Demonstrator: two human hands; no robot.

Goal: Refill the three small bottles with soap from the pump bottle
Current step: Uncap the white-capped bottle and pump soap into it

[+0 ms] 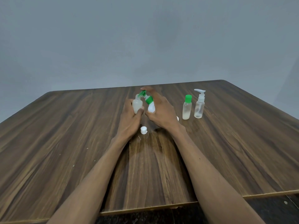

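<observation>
My left hand grips a small uncapped translucent bottle, held upright above the wooden table. My right hand holds a white pump bottle with a green pump head, tilted left so its green nozzle sits over the small bottle's mouth; a finger lies on top of the pump head. A white cap lies on the table between my wrists. Right of my hands stand a small bottle with a green cap, partly filled with whitish liquid, and a small clear bottle with a white pump.
A wet patch and small white drops mark the table around. A bit of something white shows behind my right wrist. The table's near edge runs below my forearms, with dark floor beyond it. A plain grey wall stands behind.
</observation>
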